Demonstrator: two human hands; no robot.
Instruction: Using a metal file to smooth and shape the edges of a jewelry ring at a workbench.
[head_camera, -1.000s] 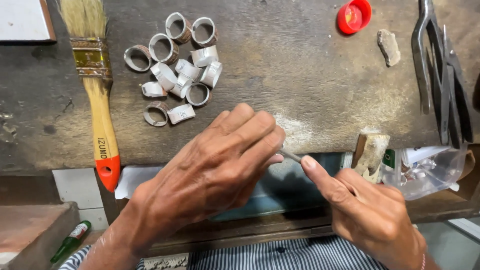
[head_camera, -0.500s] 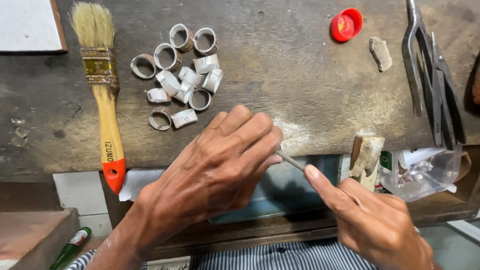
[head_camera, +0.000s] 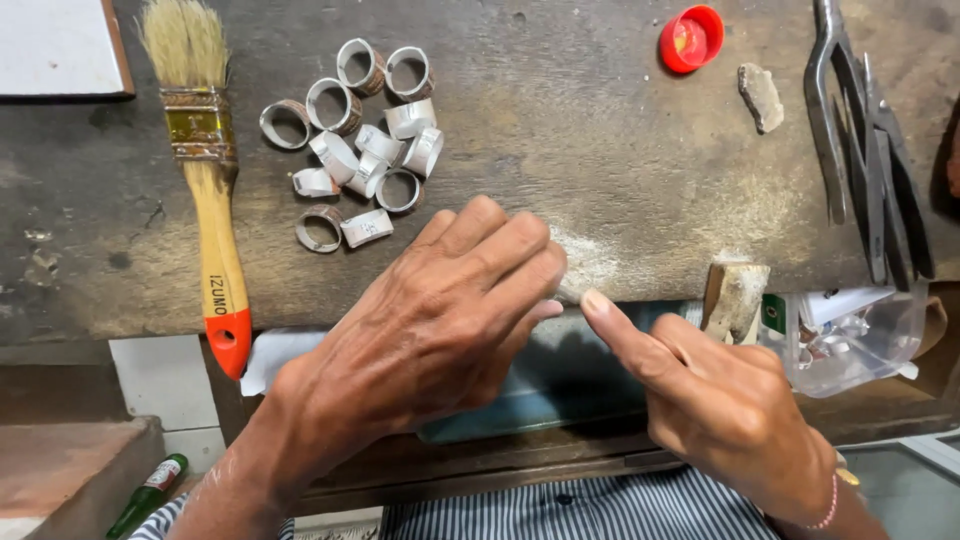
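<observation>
The left hand lies palm down with its fingers curled over the front edge of the workbench, closed on something they hide, so what it holds cannot be told. The right hand meets it from the other side, forefinger stretched out along a thin tool whose tip runs under the left fingertips; only a sliver of that tool shows, and the rest of the right hand is folded shut around it. Where the two hands meet, a patch of pale dust lies on the wood. Beyond the left hand, further back on the bench, sits a cluster of silver rings, some upright, some on their sides. Beside them, well left of the grip, lies a paintbrush with a yellow handle and orange end. Just right of the right forefinger a small wooden peg juts from the bench edge, next to a clear plastic bag. Far back right lie a red cap, a small stone chip and dark metal pliers
</observation>
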